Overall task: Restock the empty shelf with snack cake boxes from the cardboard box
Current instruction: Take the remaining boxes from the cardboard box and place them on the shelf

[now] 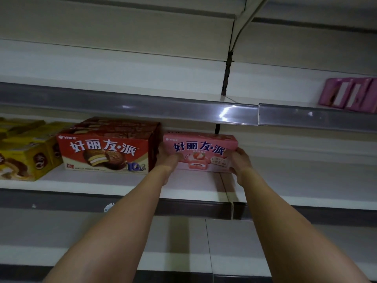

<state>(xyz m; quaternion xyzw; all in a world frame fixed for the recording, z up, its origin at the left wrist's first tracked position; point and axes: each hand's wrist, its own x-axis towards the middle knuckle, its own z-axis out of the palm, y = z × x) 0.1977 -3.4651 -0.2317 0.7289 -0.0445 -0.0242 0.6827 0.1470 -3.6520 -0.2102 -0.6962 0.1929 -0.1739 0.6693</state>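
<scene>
A pink snack cake box [201, 149] with a strawberry picture stands on the middle shelf [285, 186], its front facing me. My left hand [169, 160] grips its left end, thumb on the front face. My right hand [239, 162] grips its right end. Just left of it stands a red snack cake box [104, 152] with more red boxes behind it. The cardboard box is not in view.
Yellow snack boxes [26, 156] fill the far left of the same shelf. Pink packages [350, 94] stand on the upper shelf at the far right. A grey price rail [142, 105] edges the upper shelf above the boxes. A white lower shelf [81, 256] runs beneath my forearms.
</scene>
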